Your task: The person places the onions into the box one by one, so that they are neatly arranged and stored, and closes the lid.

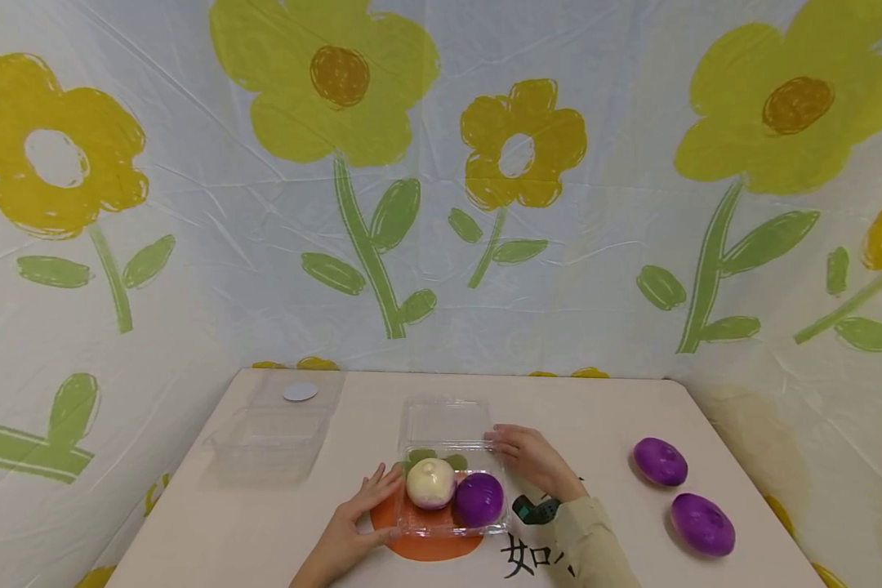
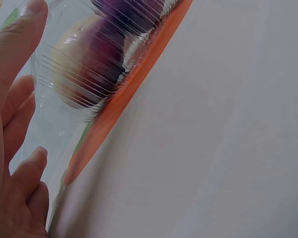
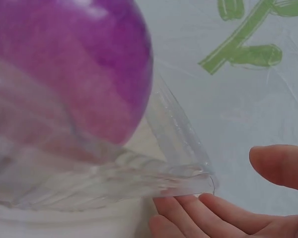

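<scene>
A clear plastic clamshell box [image 1: 452, 527] stands with its lid [image 1: 447, 422] folded back. Inside lie two round, turnip-like vegetables: a cream one with a purplish underside [image 1: 430, 482] on the left and a purple one [image 1: 479, 499] on the right. My left hand [image 1: 360, 514] is at the box's left side, fingers extended; in the left wrist view its thumb and fingers [image 2: 21, 111] lie along the clear wall. My right hand [image 1: 532, 459] touches the back right corner by the lid's hinge, and the right wrist view shows its fingers [image 3: 213, 215] under the rim, thumb apart.
Two more purple turnip-like vegetables [image 1: 660, 462] [image 1: 702, 524] lie at the right of the table. At the back left stands another clear box [image 1: 272, 441], lid up, with a white oval label [image 1: 300, 392]. A flower-printed cloth [image 1: 595, 269] surrounds the table.
</scene>
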A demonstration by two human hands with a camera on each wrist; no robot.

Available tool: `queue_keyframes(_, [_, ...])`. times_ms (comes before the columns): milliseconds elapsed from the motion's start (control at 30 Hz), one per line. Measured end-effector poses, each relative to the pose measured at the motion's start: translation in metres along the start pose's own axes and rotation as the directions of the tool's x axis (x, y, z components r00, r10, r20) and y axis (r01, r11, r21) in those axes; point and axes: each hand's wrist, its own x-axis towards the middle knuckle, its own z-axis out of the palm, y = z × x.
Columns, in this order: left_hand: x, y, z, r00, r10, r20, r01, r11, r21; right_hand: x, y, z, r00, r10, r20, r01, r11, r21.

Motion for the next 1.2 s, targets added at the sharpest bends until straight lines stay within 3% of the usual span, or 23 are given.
queue_keyframes(300, [0.0, 0.003, 0.001, 1.0, -0.021, -0.005, 0.021, 1.0, 0.002, -0.001, -0.008, -0.002, 0.999, -0.033, 0.037, 0.033, 0.999, 0.007])
queue_keyframes(533, [-0.001, 0.005, 0.002, 0.998, -0.061, -0.014, 0.061, 0.998, 0.007, 0.001, -0.012, -0.007, 0.994, -0.105, 0.044, 0.103, 0.993, 0.049])
queue_keyframes(733, [-0.001, 0.004, 0.002, 0.998, -0.056, -0.009, 0.056, 0.998, 0.014, 0.002, -0.017, -0.011, 0.984, -0.157, 0.082, 0.155, 0.988, 0.022])
queue_keyframes(1033, [-0.001, 0.002, 0.0, 0.999, -0.044, 0.011, 0.044, 0.999, 0.002, 0.001, -0.03, -0.01, 0.99, -0.134, 0.052, 0.13, 0.989, 0.071])
queue_keyframes(1200, [-0.001, 0.001, 0.0, 0.999, -0.052, 0.008, 0.052, 0.999, 0.012, -0.004, -0.038, -0.008, 0.989, -0.145, 0.031, 0.144, 0.988, 0.048])
